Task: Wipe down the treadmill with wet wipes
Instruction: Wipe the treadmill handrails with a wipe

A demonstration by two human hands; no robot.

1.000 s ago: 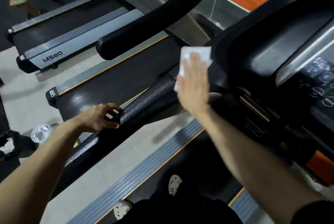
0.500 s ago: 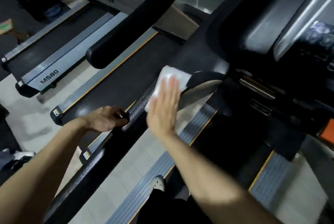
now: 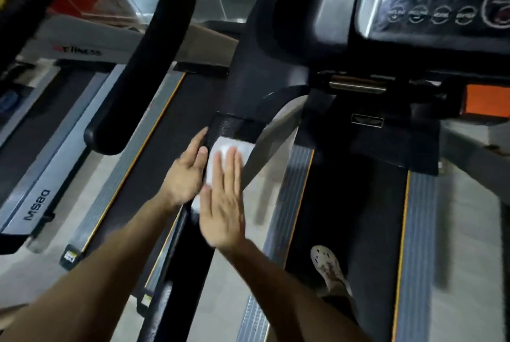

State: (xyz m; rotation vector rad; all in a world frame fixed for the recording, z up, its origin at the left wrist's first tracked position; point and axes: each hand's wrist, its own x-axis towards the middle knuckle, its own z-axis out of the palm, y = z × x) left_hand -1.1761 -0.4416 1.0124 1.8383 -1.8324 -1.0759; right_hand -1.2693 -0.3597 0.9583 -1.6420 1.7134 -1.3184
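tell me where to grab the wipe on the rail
Probably its far end, pinched from above: the wipe lies flat along the rail under the straight fingers of the right hand, and that end lies bare past the fingertips.

The black treadmill (image 3: 303,24) fills the frame. Its glossy console with round buttons (image 3: 441,5) sits at 1 o'clock, and its dark belt (image 3: 358,217), edged by grey, orange-lined side rails, at 5 o'clock. A textured black handrail (image 3: 231,125) runs from 7 o'clock to centre. A white, blurred wet wipe (image 3: 234,147) lies flattened on that handrail, pressed under the straight fingers of the right hand (image 3: 223,203).
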